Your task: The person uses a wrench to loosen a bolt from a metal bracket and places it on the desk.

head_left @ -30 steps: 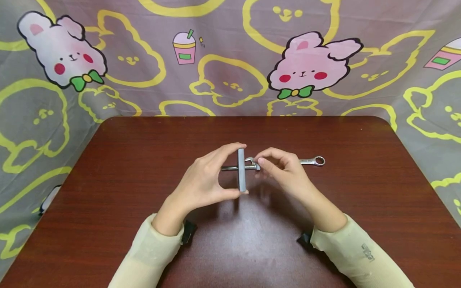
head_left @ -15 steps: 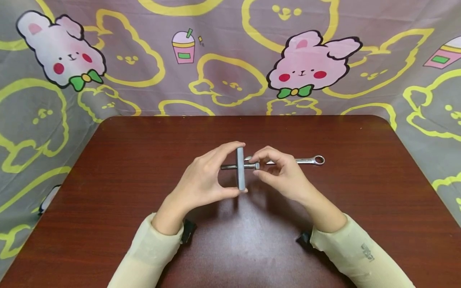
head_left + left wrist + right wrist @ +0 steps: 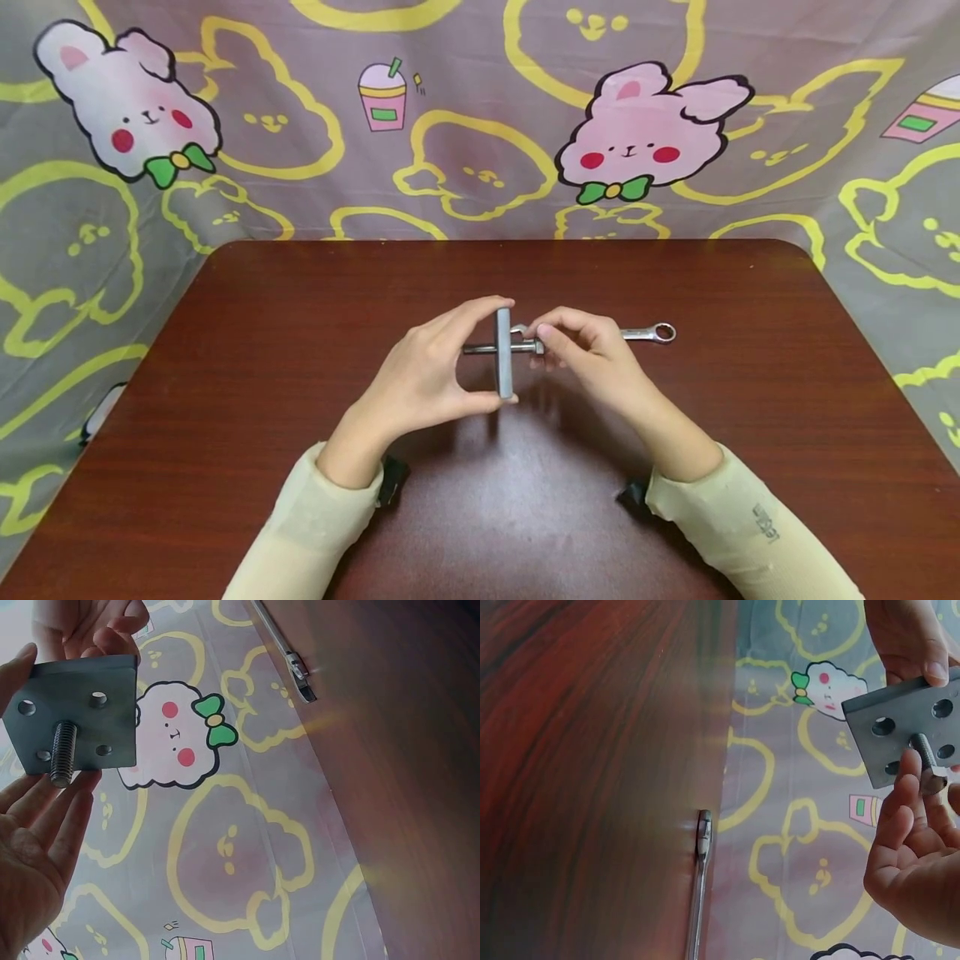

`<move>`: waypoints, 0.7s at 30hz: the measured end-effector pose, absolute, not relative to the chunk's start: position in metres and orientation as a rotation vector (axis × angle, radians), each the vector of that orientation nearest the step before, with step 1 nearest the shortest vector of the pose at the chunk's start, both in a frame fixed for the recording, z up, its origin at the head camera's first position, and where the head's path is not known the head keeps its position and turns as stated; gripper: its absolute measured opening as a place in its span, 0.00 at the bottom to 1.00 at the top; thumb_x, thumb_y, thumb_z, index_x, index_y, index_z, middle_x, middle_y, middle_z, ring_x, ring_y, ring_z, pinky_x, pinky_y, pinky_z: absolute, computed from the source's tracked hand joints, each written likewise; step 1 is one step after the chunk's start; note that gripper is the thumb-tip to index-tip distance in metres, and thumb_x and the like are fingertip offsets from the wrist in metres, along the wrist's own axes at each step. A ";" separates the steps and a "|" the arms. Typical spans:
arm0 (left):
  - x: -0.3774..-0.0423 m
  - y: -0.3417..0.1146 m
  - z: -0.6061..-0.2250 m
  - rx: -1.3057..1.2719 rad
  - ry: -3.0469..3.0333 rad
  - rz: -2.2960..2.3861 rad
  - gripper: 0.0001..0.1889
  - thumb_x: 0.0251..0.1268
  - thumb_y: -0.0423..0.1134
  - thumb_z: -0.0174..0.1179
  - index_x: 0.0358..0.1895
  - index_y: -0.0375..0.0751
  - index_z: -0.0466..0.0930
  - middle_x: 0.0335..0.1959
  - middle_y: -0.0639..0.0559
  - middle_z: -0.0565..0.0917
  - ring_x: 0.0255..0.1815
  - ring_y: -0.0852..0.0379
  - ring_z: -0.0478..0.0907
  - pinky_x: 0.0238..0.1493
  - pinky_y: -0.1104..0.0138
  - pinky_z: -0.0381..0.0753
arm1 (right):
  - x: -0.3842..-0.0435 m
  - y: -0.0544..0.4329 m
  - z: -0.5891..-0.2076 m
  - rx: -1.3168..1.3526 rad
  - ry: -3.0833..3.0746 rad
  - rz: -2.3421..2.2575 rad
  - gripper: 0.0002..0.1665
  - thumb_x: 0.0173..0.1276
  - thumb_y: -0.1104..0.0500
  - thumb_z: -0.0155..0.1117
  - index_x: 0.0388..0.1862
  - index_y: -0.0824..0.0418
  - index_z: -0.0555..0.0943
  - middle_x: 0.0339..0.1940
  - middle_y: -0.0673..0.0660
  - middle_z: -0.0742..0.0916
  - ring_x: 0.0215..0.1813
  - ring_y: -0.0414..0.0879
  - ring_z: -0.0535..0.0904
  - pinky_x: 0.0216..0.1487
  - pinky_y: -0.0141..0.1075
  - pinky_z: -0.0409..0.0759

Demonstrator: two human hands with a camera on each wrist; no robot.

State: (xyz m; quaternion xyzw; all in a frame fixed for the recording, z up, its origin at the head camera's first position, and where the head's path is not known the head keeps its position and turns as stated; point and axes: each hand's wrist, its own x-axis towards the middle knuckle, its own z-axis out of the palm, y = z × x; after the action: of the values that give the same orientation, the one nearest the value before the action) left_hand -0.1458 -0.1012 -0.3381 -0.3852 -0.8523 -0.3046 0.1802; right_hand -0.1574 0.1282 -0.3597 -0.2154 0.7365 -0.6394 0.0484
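Observation:
My left hand (image 3: 427,367) grips a square grey metal plate (image 3: 504,358) by its top and bottom edges, fingers above and thumb below. The plate stands upright over the table. Through its middle runs a long bolt (image 3: 64,754), its threaded end jutting out on the left-hand side. Several round holes surround it, as the left wrist view shows. At the other side, curled fingers and thumb of my right hand (image 3: 596,358) are around the hex bolt head (image 3: 934,780). A stretch of shank shows between head and plate.
A silver combination wrench (image 3: 663,333) lies on the dark red-brown table (image 3: 300,308) behind my right hand, which hides its middle. Its ring end points right. A patterned cloth (image 3: 480,100) hangs along the table's back and sides.
My right thumb has gone from up beside the bolt head to below it, then back up, with the fingers rolling about the head. The left hand and plate barely shift.

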 end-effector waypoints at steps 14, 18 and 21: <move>-0.146 -0.105 -0.339 -1.068 -2.402 -0.844 0.48 0.38 0.49 0.81 0.67 0.41 0.68 0.60 0.50 0.81 0.57 0.53 0.81 0.53 0.60 0.83 | -0.158 0.127 -0.361 -0.765 2.352 -1.887 0.13 0.60 0.72 0.68 0.45 0.69 0.82 0.38 0.47 0.85 0.38 0.38 0.79 0.41 0.28 0.83; -0.145 -0.104 -0.338 -1.073 -2.405 -0.851 0.48 0.39 0.49 0.81 0.68 0.42 0.68 0.60 0.51 0.80 0.58 0.55 0.81 0.54 0.60 0.83 | -0.159 0.131 -0.360 -0.710 2.360 -1.842 0.12 0.64 0.69 0.67 0.46 0.69 0.82 0.37 0.50 0.86 0.38 0.39 0.83 0.40 0.30 0.83; -0.146 -0.104 -0.337 -1.080 -2.406 -0.847 0.48 0.39 0.49 0.81 0.68 0.42 0.68 0.61 0.51 0.80 0.58 0.55 0.81 0.54 0.60 0.83 | -0.159 0.132 -0.359 -0.670 2.330 -1.851 0.11 0.68 0.67 0.63 0.48 0.70 0.81 0.35 0.51 0.86 0.34 0.42 0.83 0.38 0.32 0.83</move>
State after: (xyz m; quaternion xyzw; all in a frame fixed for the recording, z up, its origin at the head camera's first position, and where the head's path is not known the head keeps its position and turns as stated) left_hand -0.1456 -0.1041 -0.3375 -0.3831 -0.8537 -0.3006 0.1846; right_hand -0.1589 0.1323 -0.3590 -0.2195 0.7631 -0.6061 0.0458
